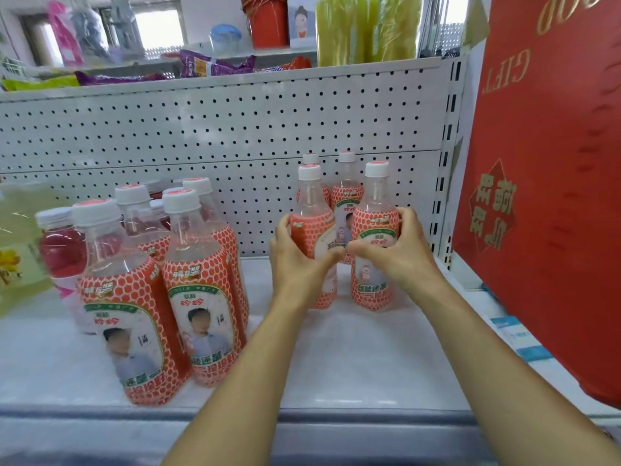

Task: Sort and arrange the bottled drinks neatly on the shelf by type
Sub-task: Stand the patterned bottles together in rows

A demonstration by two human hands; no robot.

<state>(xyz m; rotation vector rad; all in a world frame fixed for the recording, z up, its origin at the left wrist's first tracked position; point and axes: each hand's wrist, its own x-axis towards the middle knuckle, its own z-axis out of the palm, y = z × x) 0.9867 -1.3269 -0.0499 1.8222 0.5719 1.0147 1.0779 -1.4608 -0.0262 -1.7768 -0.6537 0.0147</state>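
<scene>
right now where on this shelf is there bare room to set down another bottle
Bare shelf lies in front of the right group, between the left cluster and the red box; both forearms cross it. A narrower gap runs back to the pegboard between the two groups. The left end is crowded.

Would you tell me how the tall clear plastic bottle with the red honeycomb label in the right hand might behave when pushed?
The clear plastic bottle is narrow for its height, so a push near its white cap would probably tip it; low pushes should slide it on the white shelf. Its glossy label may feel slippery under the right hand.
</scene>
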